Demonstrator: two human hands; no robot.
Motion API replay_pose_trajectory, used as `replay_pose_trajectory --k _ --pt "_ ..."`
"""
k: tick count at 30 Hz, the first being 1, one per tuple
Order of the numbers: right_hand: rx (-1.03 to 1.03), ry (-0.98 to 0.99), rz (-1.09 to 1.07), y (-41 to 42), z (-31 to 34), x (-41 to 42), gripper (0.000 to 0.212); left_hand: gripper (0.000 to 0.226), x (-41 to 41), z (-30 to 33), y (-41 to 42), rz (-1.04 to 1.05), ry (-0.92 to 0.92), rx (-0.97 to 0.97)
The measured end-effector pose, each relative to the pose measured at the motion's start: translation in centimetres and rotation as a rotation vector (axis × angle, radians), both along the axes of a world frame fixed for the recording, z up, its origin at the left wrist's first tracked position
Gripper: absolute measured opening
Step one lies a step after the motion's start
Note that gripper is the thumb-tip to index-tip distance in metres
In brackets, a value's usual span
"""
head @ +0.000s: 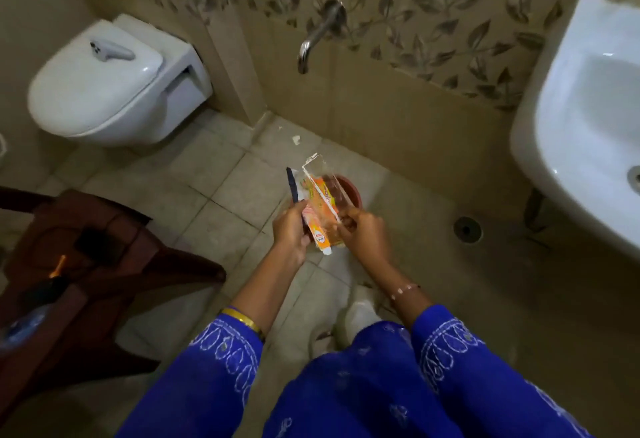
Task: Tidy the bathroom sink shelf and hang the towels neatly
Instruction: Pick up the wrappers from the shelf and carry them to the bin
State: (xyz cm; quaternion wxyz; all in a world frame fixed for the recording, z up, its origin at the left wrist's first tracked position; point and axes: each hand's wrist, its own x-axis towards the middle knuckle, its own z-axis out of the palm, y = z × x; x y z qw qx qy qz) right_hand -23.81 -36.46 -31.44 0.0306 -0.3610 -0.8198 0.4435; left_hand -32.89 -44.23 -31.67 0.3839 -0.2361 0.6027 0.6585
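Observation:
My left hand [290, 226] grips an orange and white tube [320, 216] together with a dark blue toothbrush [293, 185] that sticks up past my fingers. My right hand [360, 230] holds the lower end of a clear plastic holder [320, 174], which lies over the tube. Both hands are over a reddish-brown round container [351, 192] on the floor, mostly hidden behind them. The white sink [568, 119] is at the right edge. No shelf or towels are in view.
A white wall-hung toilet [104, 81] with its lid down is at the upper left. A metal tap [320, 34] juts from the wall. A dark brown stool [104, 257] with small items stands at the left. A floor drain [467, 229] lies beneath the sink.

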Motion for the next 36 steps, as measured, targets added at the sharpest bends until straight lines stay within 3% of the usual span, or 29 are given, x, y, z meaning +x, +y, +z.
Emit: replay_pose_trajectory --k 6,9,12,16,18,20,27,36 --pt "-0.088 -0.213 0.022 3.6 -11.8 -4.8 0.031 0.020 -4.3 -11.6 3.5 -0.034 -0.097 -0.076" --pt "-0.111 -0.318 0.049 5.3 -19.3 -7.3 0.008 0.018 -6.4 -18.7 5.3 -0.009 -0.157 -0.112" --pt "-0.139 -0.362 0.022 6.8 -26.4 -9.0 0.045 0.016 -7.9 -25.4 6.9 -0.014 -0.196 -0.139" --pt "-0.188 -0.421 0.003 8.8 -34.2 -10.5 0.047 0.017 -9.2 -32.8 8.2 -0.055 -0.234 -0.158" --pt "-0.233 -0.422 0.000 9.7 -37.5 -11.1 0.040 0.014 -9.7 -35.7 8.5 -0.121 -0.245 -0.154" --pt "-0.256 -0.419 0.024 10.5 -39.8 -11.9 0.016 0.025 -10.2 -37.9 8.8 -0.196 -0.250 -0.154" --pt "-0.193 -0.404 0.063 11.8 -39.8 -13.5 0.023 0.037 -10.9 -37.4 8.9 -0.180 -0.221 -0.166" --pt "-0.222 -0.383 0.046 12.2 -29.6 -11.5 0.021 0.037 -9.7 -25.9 9.1 -0.298 -0.135 -0.247"
